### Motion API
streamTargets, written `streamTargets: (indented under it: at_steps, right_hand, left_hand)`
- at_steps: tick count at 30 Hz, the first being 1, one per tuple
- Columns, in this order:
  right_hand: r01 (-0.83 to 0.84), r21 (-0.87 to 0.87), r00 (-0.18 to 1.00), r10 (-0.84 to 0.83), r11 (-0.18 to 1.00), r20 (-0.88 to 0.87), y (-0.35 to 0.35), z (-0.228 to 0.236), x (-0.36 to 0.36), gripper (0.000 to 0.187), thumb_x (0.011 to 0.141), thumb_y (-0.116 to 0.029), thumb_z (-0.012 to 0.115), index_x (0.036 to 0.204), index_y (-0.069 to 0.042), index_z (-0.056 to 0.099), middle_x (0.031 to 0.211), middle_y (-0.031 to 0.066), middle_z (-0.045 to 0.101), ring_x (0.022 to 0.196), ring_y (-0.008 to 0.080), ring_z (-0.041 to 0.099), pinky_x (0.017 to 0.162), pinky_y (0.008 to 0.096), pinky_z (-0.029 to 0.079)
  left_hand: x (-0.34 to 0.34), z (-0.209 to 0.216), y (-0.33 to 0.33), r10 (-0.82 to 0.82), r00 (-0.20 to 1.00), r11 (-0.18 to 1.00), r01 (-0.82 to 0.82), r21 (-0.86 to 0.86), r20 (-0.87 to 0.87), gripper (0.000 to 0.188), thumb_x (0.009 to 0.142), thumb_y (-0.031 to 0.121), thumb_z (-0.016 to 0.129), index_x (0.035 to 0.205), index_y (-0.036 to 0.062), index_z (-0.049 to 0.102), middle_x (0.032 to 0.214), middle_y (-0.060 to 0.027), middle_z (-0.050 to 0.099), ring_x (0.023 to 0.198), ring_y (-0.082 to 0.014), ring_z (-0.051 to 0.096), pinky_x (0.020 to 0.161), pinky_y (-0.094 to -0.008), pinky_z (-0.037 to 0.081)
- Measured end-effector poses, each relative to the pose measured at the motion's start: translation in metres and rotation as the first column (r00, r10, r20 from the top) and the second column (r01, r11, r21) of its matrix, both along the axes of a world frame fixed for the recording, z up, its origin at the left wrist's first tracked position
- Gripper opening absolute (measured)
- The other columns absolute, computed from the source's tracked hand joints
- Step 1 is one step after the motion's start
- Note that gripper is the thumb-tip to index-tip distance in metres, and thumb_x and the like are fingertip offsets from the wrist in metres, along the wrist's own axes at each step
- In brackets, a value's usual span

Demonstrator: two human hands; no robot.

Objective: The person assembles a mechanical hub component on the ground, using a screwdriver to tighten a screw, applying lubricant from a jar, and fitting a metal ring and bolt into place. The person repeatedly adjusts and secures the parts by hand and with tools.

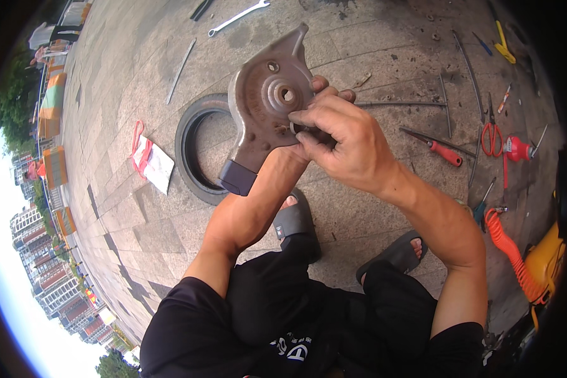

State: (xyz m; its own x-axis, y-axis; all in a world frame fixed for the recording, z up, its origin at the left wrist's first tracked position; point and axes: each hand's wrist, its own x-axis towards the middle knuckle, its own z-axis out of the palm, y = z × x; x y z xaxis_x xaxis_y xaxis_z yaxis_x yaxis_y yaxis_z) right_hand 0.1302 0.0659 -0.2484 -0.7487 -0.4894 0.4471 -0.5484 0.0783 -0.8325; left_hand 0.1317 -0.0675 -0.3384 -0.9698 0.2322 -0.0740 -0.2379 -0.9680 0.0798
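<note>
A brown, weathered metal brake plate (249,104) with a stepped round hub and a dark rectangular end piece (237,177) is held up in front of me. My left hand (320,84) grips its right edge; most of that hand is hidden behind the plate and my other hand, with fingertips showing above. My right hand (353,142) crosses over my left wrist. Between its thumb and index finger it pinches a small metal ring (293,128), close against the plate's face below the hub.
A black tyre (186,151) lies on the paving beyond my left forearm, beside a white bag (154,165). A wrench (239,17) lies far off. On the right are a red-handled tool (446,153), red-handled scissors (492,140), a red can (518,149) and an orange coiled hose (510,246).
</note>
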Motion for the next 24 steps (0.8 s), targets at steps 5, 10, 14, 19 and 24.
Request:
streamTargets:
  at_steps: [5,10,14,19,24]
  right_hand:
    - [-0.012,0.182,0.998,0.023,0.983,-0.058,0.006,0.007,0.0,0.025,0.076,-0.002,0.072,0.1,0.001,0.066,0.092,0.0155,0.065,0.082,0.0325,0.066,0.07,0.0381,0.054]
    - [0.021,0.177,1.0,-0.02,0.984,-0.006,0.001,0.006,0.004,0.02,0.079,-0.002,0.069,0.099,0.001,0.066,0.091,0.0163,0.065,0.082,0.0331,0.066,0.07,0.0391,0.054]
    - [0.045,0.114,0.999,-0.043,0.992,-0.016,0.001,0.002,0.006,0.022,0.08,-0.001,0.068,0.102,0.001,0.066,0.093,0.0173,0.066,0.083,0.0321,0.067,0.071,0.0378,0.054]
    - [-0.024,0.015,0.992,0.022,1.0,0.127,0.011,0.003,0.008,0.024,0.081,0.002,0.066,0.105,0.001,0.065,0.094,0.0132,0.067,0.082,0.0236,0.067,0.071,0.0316,0.053]
    - [-0.046,-0.161,0.843,0.125,0.986,0.524,0.02,-0.001,0.0,0.017,0.087,0.005,0.061,0.104,0.004,0.062,0.097,0.0061,0.067,0.087,0.013,0.063,0.073,0.0276,0.052]
  left_hand:
    - [0.01,0.0,-0.004,0.237,0.92,0.936,-0.13,-0.327,0.313,0.039,0.094,0.036,0.055,0.105,-0.0014,0.057,0.082,-0.0099,0.056,0.075,-0.0268,0.058,0.103,-0.0455,0.044]
    - [0.012,-0.003,-0.006,0.136,0.964,0.97,-0.082,-0.229,0.229,0.038,0.095,0.036,0.054,0.103,-0.0007,0.059,0.087,-0.0115,0.058,0.088,-0.0322,0.06,0.101,-0.0471,0.044]
    - [0.009,0.001,0.003,0.03,0.99,0.997,-0.021,-0.073,0.135,0.04,0.094,0.04,0.056,0.102,0.0005,0.059,0.086,-0.0106,0.058,0.09,-0.0325,0.058,0.1,-0.0451,0.045]
    - [0.01,0.01,0.003,-0.067,0.979,0.998,0.064,0.022,0.191,0.039,0.092,0.042,0.056,0.097,0.003,0.06,0.079,-0.0061,0.058,0.085,-0.0299,0.057,0.087,-0.0444,0.049]
    - [0.01,0.013,-0.005,-0.251,0.968,0.959,0.246,0.139,0.017,0.029,0.09,0.031,0.064,0.106,0.008,0.056,0.095,-0.0085,0.061,0.1,-0.0264,0.059,0.092,-0.0439,0.048]
